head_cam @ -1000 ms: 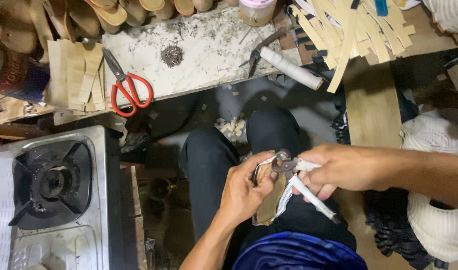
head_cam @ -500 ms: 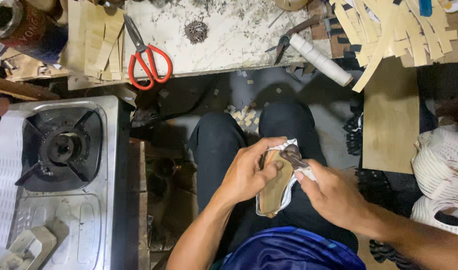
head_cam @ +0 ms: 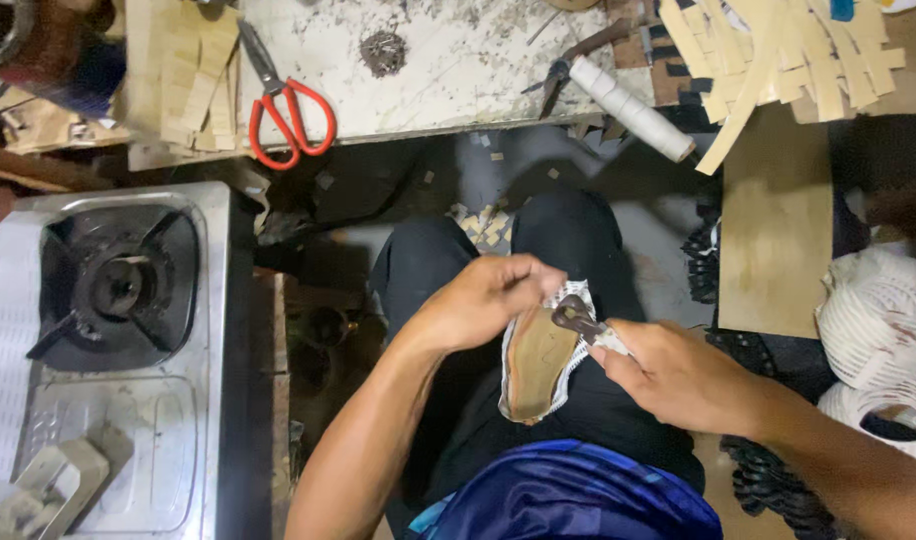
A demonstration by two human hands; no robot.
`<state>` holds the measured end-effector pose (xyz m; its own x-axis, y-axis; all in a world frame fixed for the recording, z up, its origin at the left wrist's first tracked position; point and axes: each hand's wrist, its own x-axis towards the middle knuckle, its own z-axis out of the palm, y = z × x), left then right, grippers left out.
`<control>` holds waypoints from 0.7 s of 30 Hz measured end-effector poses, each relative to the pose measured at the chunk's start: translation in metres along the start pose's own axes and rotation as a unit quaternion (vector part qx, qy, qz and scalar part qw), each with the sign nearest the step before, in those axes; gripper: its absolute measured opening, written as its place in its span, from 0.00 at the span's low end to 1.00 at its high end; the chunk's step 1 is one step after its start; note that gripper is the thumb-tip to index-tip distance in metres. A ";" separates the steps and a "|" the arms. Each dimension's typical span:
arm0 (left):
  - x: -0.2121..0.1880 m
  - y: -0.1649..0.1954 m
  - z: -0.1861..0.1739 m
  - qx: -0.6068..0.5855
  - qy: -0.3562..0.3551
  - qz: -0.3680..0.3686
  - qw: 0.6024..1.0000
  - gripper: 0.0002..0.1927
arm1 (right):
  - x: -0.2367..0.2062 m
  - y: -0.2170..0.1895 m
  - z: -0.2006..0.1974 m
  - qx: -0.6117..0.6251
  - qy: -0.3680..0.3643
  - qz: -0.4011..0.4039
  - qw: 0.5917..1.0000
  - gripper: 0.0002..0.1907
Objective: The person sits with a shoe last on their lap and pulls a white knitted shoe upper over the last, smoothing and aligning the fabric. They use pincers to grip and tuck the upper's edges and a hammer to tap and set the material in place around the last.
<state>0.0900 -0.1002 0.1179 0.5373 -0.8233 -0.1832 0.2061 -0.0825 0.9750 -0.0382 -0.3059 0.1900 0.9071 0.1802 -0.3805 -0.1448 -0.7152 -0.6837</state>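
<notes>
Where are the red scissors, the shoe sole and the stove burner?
red scissors (head_cam: 296,118), head view, on a red handle loop.
shoe sole (head_cam: 538,365), head view, on its tan middle.
stove burner (head_cam: 116,287), head view, on its round centre.

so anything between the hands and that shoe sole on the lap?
Nothing visible. The left hand already grips the shoe sole at its top end, and the right hand presses pincers against its white edge.

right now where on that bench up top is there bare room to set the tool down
Bare patch on the speckled benchtop, between the red scissors and the white roll. Crowded at both ends: tan strips right, cut pieces left. Both hands are busy, left hand on the sole, right hand holding the tool.
</notes>
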 end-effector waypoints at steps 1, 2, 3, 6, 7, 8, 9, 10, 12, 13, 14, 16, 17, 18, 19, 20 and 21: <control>0.003 0.000 -0.002 0.013 0.025 -0.036 0.999 0.12 | 0.002 -0.001 0.003 0.009 0.001 0.000 1.000 0.14; 0.004 0.000 -0.002 0.013 0.029 -0.008 0.999 0.11 | 0.003 -0.004 0.005 0.019 0.002 -0.001 1.000 0.14; 0.004 0.001 -0.002 0.013 0.032 0.019 0.999 0.10 | 0.004 -0.005 0.006 0.031 -0.022 0.058 0.998 0.14; -0.006 0.008 0.007 0.179 0.101 0.042 0.978 0.09 | 0.004 -0.009 0.005 0.068 -0.060 0.167 0.982 0.17; -0.010 0.011 0.011 0.259 0.134 0.040 0.956 0.09 | 0.003 -0.007 0.005 0.079 -0.050 0.153 0.984 0.18; -0.012 0.013 0.015 0.272 0.144 0.067 0.949 0.09 | 0.002 -0.006 0.005 0.090 -0.041 0.138 0.986 0.19; -0.014 0.016 0.018 0.287 0.154 0.094 0.941 0.09 | 0.002 -0.002 0.005 0.122 -0.022 0.141 0.982 0.18; -0.015 0.018 0.019 0.301 0.164 0.121 0.932 0.08 | 0.000 0.002 0.008 0.153 -0.004 0.146 0.977 0.17; -0.018 0.021 0.020 0.283 0.147 0.106 0.942 0.12 | 0.000 0.012 0.019 0.187 0.020 0.141 0.972 0.15; -0.018 0.022 0.019 0.274 0.135 0.101 0.947 0.14 | 0.002 0.017 0.027 0.187 0.031 0.129 0.973 0.15; -0.018 0.022 0.018 0.272 0.121 0.085 0.951 0.16 | 0.004 0.023 0.034 0.187 0.044 0.116 0.975 0.16; -0.021 0.023 0.014 0.270 0.095 0.051 0.957 0.22 | 0.015 0.026 0.059 0.028 0.148 0.067 0.986 0.13; -0.021 0.022 0.013 0.253 0.087 0.057 0.962 0.24 | 0.019 0.028 0.066 -0.055 0.200 0.038 0.978 0.13; -0.022 0.022 0.013 0.234 0.082 0.064 0.967 0.26 | 0.020 0.029 0.068 -0.076 0.210 0.016 0.975 0.13; -0.023 0.021 0.011 0.217 0.079 0.068 0.971 0.28 | 0.026 0.027 0.070 -0.094 0.219 -0.010 0.971 0.12; -0.023 0.020 0.009 0.216 0.087 0.057 0.971 0.29 | 0.028 0.024 0.069 -0.108 0.225 -0.034 0.968 0.12; -0.022 0.019 0.009 0.213 0.094 0.046 0.971 0.29 | 0.024 0.022 0.063 -0.100 0.188 -0.005 0.977 0.13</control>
<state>0.0745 -0.0883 0.1414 0.6855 -0.7243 -0.0741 -0.1849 -0.2715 0.9445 -0.0441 -0.2748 0.1268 0.9945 -0.0466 -0.0937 -0.0898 -0.8394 -0.5360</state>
